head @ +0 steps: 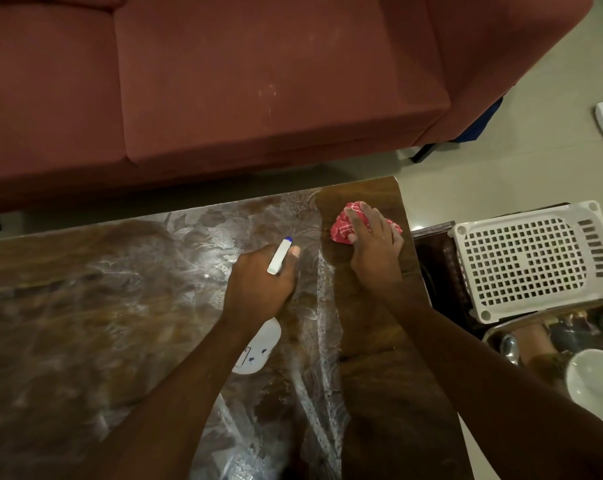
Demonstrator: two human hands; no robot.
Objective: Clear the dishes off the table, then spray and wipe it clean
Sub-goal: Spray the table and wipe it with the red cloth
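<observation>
Wet table (85,289): left hand (258,282) grips one spray bottle (280,256) (white), right hand (374,242) presses one cloth (341,226).

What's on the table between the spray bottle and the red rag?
Nothing: just bare wet tabletop between spray bottle and red rag, head view.

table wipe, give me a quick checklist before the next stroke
1. Dishes off the table: ok in view.
2. Red cloth under right hand: ok, pressed flat at far right corner.
3. Spray bottle gripped in left hand: ok.
4. Surface wetted: ok, streaky film across the middle.
5. Near edge wiped: cannot tell, arms hide it.
6. White basket apart from table: ok.
</observation>
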